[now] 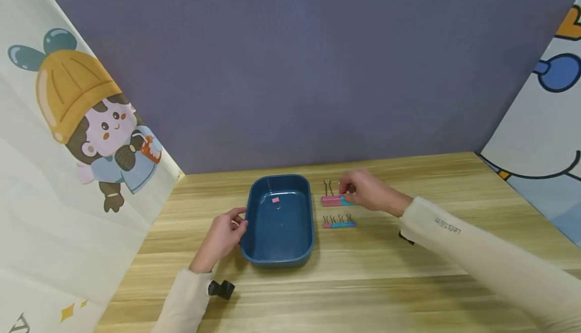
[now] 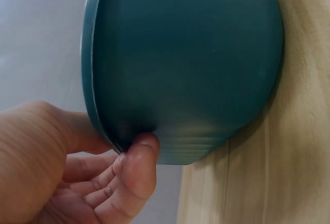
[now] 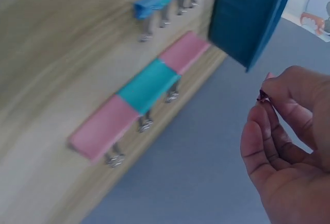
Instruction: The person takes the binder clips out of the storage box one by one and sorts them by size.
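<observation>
My left hand (image 1: 224, 232) grips the left rim of a dark blue plastic bin (image 1: 313, 237), thumb and fingers on either side of the edge (image 2: 88, 54). Inside the bin lies one pink binder clip (image 1: 275, 200). Over the back row of clips, my right hand (image 1: 366, 191) pinches a small pink binder clip (image 3: 264, 94) between thumb and fingertips, which mostly cover it. Below that hand, large binder clips in pink (image 3: 105, 128) and teal (image 3: 148, 86) stand side by side, handles pointing to the back.
In front of the large clips sits a row of several small binder clips (image 1: 340, 225), pink to blue. The wooden table (image 1: 363, 292) ends at a grey-purple wall panel (image 1: 308, 70). Printed cloths hang left (image 1: 27, 181) and right (image 1: 535, 136).
</observation>
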A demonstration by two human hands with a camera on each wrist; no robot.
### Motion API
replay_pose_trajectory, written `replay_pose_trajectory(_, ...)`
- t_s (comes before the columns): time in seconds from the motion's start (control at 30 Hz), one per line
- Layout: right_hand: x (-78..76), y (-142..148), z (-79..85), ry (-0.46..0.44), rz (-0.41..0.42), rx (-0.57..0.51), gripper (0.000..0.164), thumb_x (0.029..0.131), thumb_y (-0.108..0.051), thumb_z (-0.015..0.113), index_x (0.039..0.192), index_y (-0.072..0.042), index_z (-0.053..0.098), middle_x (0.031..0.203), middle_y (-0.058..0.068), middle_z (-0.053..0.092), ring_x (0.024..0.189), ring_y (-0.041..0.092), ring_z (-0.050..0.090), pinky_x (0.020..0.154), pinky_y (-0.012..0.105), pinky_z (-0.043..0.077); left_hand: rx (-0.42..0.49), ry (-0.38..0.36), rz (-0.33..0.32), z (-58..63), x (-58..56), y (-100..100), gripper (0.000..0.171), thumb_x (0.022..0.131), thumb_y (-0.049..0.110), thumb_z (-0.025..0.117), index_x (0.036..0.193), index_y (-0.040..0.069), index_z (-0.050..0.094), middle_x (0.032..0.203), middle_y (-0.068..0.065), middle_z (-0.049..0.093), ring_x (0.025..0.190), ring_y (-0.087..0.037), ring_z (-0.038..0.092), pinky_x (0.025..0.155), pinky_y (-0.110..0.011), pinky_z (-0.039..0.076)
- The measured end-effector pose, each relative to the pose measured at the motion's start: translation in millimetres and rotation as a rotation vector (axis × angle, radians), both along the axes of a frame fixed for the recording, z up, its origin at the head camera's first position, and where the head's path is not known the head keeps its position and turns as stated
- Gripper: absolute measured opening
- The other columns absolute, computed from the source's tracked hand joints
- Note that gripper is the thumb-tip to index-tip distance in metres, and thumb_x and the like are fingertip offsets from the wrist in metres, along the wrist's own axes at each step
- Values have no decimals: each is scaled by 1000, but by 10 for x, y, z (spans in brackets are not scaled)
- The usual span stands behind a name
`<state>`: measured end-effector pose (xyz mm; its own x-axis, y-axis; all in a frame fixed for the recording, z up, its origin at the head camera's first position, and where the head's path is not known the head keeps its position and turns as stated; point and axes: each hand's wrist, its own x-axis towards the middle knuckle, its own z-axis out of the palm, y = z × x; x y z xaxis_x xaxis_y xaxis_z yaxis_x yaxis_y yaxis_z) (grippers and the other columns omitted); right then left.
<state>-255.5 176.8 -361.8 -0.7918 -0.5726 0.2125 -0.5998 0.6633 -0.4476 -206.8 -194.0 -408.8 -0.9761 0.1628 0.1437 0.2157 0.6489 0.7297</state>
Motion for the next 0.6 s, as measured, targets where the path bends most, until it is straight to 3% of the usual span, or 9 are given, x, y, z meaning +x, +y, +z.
replay_pose_trajectory(0.27, 93, 235, -289, -20, -34, 41, 12, 78, 0, 72, 82, -12, 69, 77, -8, 60, 68, 7, 53, 60, 27, 49, -5, -5, -3, -7, 2, -17, 35, 89, 1, 61, 123, -5, 57, 79, -6, 57, 50, -13, 55, 40, -26, 49)
replay_pose_trajectory(0.6, 153, 340, -614, -20, 27, 3, 14, 76, 0, 75, 78, -11, 67, 75, -6, 60, 66, 8, 53, 56, 22, 49, -15, -6, -3, -17, -17, -14, 35, 89, 2, 61, 124, -4, 57, 79, -6, 57, 49, -13, 55, 40, -26, 49)
